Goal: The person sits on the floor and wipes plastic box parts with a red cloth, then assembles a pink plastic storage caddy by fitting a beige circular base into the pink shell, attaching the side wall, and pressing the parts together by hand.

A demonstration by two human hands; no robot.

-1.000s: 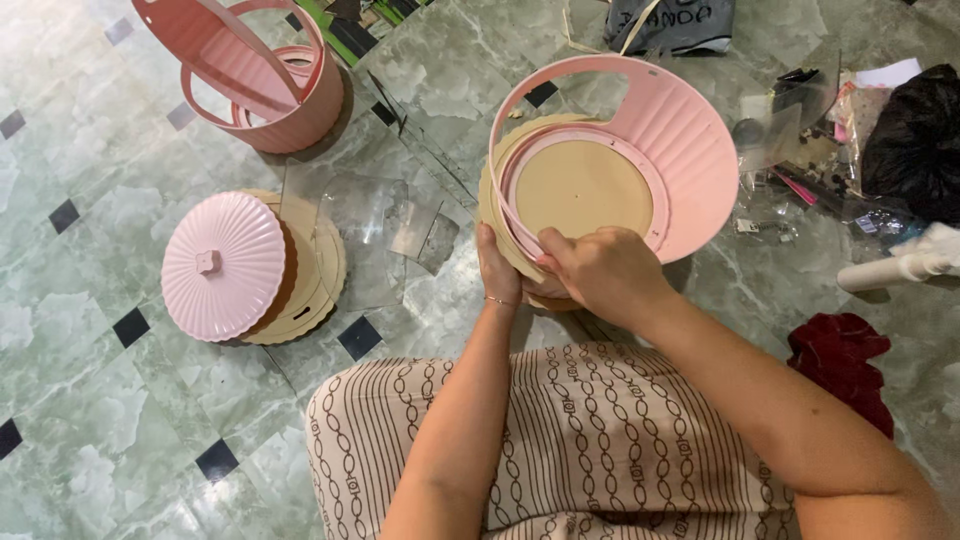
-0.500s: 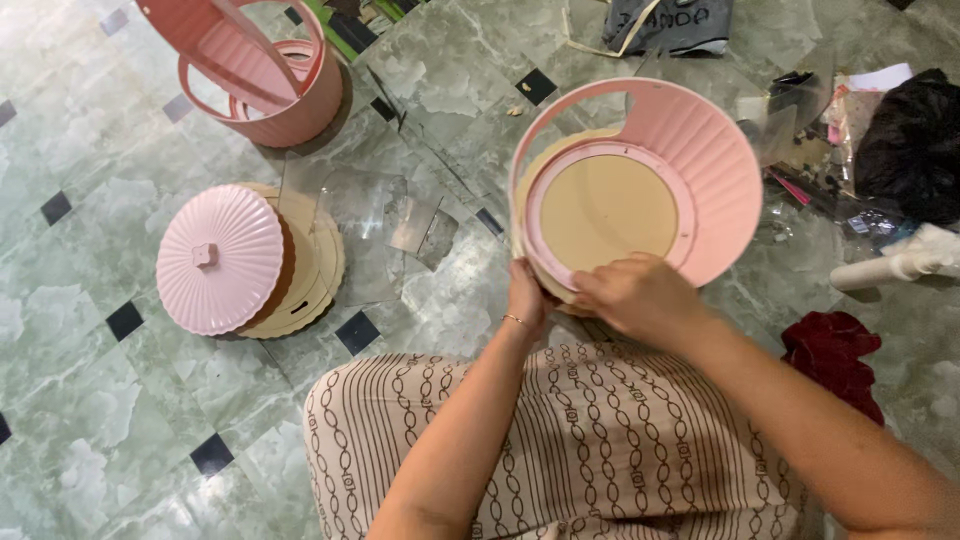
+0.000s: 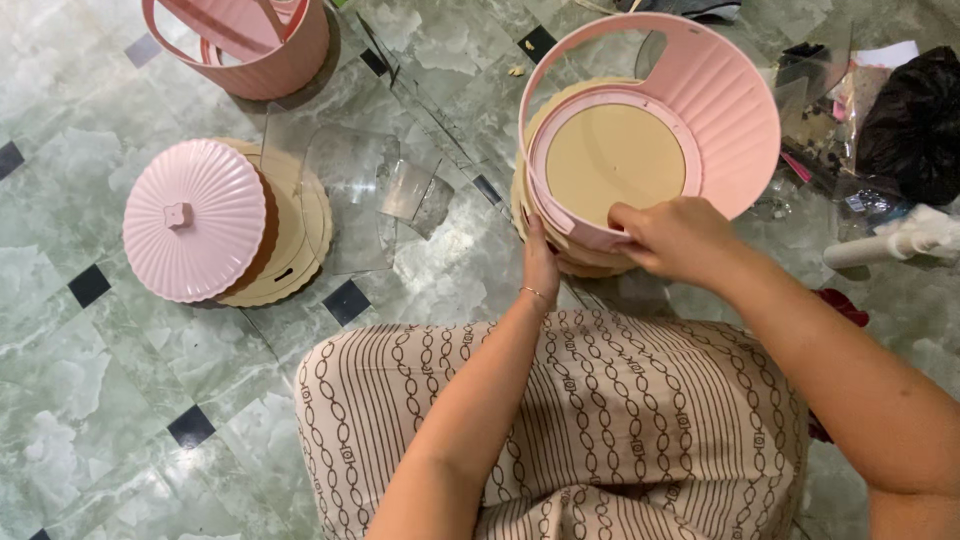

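A pink ribbed round container [image 3: 700,95] with a tan inner base stands tilted on the floor in front of me, resting on stacked tan discs [image 3: 560,250]. My right hand [image 3: 675,235] grips the container's near rim from above. My left hand [image 3: 540,265] presses against the lower left side of the container and the discs beneath it. Both forearms reach out over my patterned lap.
A pink ribbed lid [image 3: 195,220] lies on tan discs at the left. Another pink container [image 3: 245,40] stands at the top left. Clear plastic sheets [image 3: 370,185] lie on the green marble floor. A black bag [image 3: 915,120], a white tube [image 3: 895,243] and clutter sit at the right.
The pink container has shifted and tilted a little more upright. My right hand has moved onto its near rim; my left hand stays at its lower left side.
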